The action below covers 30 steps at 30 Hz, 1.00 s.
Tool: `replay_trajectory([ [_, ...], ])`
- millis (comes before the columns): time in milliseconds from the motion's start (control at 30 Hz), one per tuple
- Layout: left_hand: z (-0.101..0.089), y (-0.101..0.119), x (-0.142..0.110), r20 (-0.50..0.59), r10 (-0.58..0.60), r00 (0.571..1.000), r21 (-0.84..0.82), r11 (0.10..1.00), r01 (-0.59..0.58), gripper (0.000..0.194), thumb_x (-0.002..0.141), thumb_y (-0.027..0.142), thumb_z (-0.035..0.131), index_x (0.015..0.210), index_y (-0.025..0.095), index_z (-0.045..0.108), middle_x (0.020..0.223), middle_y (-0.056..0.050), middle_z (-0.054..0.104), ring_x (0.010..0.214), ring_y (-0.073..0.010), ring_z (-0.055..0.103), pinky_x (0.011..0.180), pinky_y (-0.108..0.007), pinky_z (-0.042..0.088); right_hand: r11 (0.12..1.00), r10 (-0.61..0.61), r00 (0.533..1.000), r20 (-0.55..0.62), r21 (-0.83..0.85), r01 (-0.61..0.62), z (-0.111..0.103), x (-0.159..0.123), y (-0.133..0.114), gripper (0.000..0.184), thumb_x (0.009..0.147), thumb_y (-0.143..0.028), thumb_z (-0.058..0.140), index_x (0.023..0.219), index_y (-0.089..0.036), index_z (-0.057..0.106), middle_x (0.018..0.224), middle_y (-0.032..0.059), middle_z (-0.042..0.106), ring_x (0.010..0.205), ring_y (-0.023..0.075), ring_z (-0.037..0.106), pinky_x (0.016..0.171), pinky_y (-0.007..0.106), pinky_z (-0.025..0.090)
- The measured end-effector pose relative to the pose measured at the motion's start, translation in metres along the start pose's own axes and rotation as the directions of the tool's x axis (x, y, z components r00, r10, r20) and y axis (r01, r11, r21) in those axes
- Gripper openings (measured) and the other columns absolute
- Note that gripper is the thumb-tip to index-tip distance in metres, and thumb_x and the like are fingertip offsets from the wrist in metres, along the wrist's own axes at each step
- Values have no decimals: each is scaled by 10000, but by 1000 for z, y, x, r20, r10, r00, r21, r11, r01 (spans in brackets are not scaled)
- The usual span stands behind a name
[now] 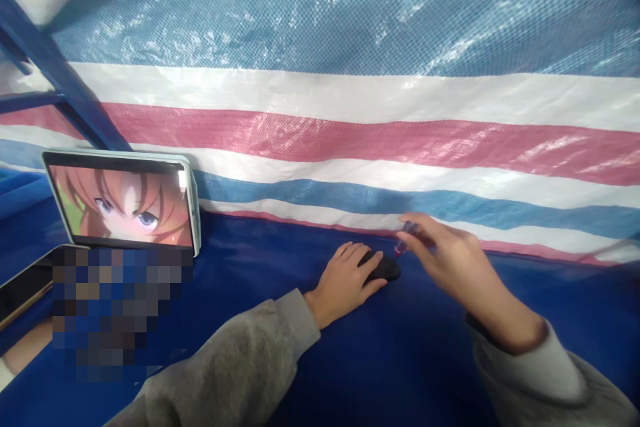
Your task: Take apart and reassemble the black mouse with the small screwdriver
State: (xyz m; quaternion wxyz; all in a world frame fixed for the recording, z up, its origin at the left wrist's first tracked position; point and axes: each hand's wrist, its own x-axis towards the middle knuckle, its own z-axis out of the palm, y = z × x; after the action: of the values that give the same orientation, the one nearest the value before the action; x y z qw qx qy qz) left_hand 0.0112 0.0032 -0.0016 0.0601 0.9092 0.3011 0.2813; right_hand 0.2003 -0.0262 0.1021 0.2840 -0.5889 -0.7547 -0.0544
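Note:
My left hand [345, 283] grips a black computer mouse [387, 269] on the dark blue surface. Its fingers lie over the far side and the thumb along the near side, covering the mouse's left part. Just to the right, my right hand [445, 257] is closed in a pinch on a small screwdriver-like tool [409, 229] with a see-through purple-red handle. The tool points down at the mouse's right end. Whether its tip touches the mouse I cannot tell.
A tablet [120, 203] in a pale case stands on the left, showing a cartoon face. Beside it are a dark phone [30, 280] and a blurred-out patch. Behind hangs a striped plastic sheet [320, 27], next to a blue metal frame [75, 90].

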Motion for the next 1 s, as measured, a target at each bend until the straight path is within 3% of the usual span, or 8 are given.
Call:
replay_trajectory([
  [233, -1, 0, 2, 61, 23, 998, -86, 996, -18, 480, 948, 398, 561, 1374, 193, 475, 1295, -117, 564, 1254, -253, 516, 1121, -493, 367, 998, 51, 997, 49, 21, -52, -11, -5, 7, 242, 909, -378, 514, 1061, -228, 630, 745, 13, 746, 667, 201, 717, 644, 295, 519],
  [433, 2, 1, 5, 84, 95, 992, -109, 990, -86, 490, 953, 358, 565, 1393, 171, 454, 1322, -121, 543, 1302, -235, 473, 1173, -469, 302, 991, 127, 987, 96, -60, -121, -15, -10, 6, 237, 849, -259, 480, 1035, -228, 624, 707, 2, 718, 588, 186, 663, 601, 293, 476],
  [633, 3, -2, 2, 87, 137, 987, -110, 986, -127, 463, 992, 372, 504, 1416, 200, 437, 1376, -115, 532, 1335, -235, 464, 1166, -468, 319, 994, 104, 992, 78, -31, -102, -12, -12, 2, 191, 915, -298, 446, 822, -226, 597, 687, 14, 678, 594, 175, 636, 590, 287, 454],
  [833, 5, -7, 2, 79, 133, 988, -92, 988, -126, 434, 1014, 397, 459, 1421, 248, 438, 1461, -83, 492, 1418, -218, 379, 1169, -465, 324, 997, 73, 995, 74, -30, -71, -10, -13, 5, 243, 864, -177, 439, 983, -221, 646, 939, 46, 700, 696, 182, 669, 666, 309, 486],
  [1000, 4, -6, 1, 96, 185, 978, -58, 982, -180, 450, 1027, 363, 432, 1450, 213, 405, 1495, -99, 448, 1456, -220, 304, 1189, -460, 294, 990, 134, 990, 45, -38, -132, -7, -13, 10, 234, 877, -194, 434, 976, -217, 644, 816, 32, 697, 705, 199, 663, 684, 322, 477],
])
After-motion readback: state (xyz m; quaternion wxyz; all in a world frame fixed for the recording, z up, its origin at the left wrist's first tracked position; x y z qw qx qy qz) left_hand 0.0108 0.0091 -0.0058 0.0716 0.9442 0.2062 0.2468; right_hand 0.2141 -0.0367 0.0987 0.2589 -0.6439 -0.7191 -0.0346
